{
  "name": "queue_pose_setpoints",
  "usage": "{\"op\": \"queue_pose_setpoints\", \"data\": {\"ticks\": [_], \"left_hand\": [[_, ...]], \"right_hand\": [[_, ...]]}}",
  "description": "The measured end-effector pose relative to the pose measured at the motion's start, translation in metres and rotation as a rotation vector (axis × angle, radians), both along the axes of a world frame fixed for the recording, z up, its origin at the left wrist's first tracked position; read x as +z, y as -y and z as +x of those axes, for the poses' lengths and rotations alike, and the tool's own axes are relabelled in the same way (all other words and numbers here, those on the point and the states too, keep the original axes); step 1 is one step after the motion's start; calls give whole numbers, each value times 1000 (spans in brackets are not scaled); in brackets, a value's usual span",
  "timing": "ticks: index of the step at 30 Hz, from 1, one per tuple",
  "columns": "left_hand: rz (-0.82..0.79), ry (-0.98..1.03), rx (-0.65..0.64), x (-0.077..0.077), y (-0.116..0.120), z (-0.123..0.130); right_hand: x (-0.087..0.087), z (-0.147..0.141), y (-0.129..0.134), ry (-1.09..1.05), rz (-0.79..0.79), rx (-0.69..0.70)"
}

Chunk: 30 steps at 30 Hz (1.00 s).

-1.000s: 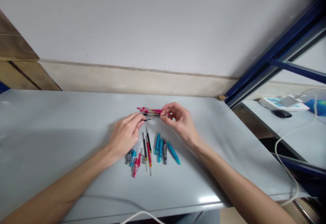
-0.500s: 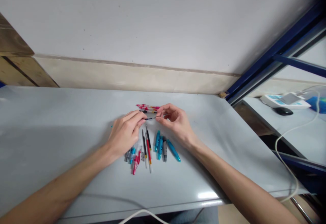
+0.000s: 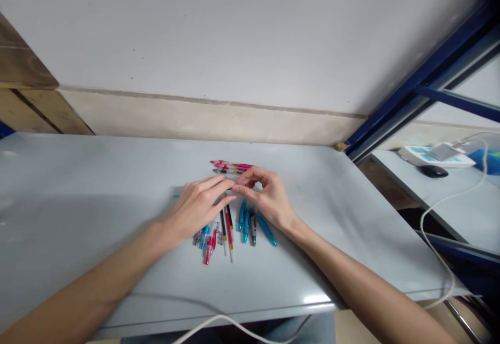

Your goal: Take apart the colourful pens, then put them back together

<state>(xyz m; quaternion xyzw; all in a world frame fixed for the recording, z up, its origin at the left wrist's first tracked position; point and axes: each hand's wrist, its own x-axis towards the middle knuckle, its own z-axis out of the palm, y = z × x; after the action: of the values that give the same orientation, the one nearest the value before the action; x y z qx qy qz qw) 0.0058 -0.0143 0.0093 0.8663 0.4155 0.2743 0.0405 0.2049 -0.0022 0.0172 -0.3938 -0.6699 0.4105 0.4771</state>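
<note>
Over the desk, my left hand (image 3: 201, 203) has its fingers stretched out and its thumb apart from them. Close by on the right, my right hand (image 3: 267, 197) pinches a thin dark pen refill (image 3: 229, 190) between thumb and fingertips. Most of this refill is hidden behind the fingers. Below the hands lie several loose black and red refills (image 3: 229, 229). To their left are clear, blue and red pen barrels (image 3: 211, 245). Right of the refills lie several blue and grey pen barrel parts (image 3: 246, 225). Beyond the hands rest pink and dark pens (image 3: 230, 166), partly covered by my right hand.
The pale grey desk (image 3: 117, 260) meets a wall (image 3: 219, 36) at the back. A blue metal frame (image 3: 394, 88) stands at the right. Past it are a black mouse (image 3: 433, 171), a white device (image 3: 437, 154) and a white cable (image 3: 427, 219).
My hands have come closer together, hiding most of the dark refill. My left thumb has moved away from its fingers. The view has shifted slightly.
</note>
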Motion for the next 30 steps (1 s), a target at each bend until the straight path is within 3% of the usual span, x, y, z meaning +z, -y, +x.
{"op": "queue_pose_setpoints", "data": {"ticks": [4, 7, 11, 16, 19, 24, 27, 30], "left_hand": [[8, -10, -28, -2, -1, -4], [14, 35, 3, -4, -4, -7], [18, 28, 101, -6, -6, -6], [-5, -23, 119, -4, -7, -2], [-17, -16, 111, -3, -7, -2], [-47, -17, 109, -3, -9, -7], [-55, 1, 102, -4, -11, -9], [-68, 27, 98, -5, -11, -9]], "right_hand": [[8, 5, 0, 39, -19, 90], [9, 21, 9, 95, -35, -29], [-3, 43, 49, 408, -74, -160], [-13, 53, 86, 796, 118, -211], [-6, 53, 72, 763, 113, -198], [12, 42, 12, 443, 236, -162], [9, 28, -8, 278, 291, -169], [-2, 21, -5, 197, 309, -176]]}}
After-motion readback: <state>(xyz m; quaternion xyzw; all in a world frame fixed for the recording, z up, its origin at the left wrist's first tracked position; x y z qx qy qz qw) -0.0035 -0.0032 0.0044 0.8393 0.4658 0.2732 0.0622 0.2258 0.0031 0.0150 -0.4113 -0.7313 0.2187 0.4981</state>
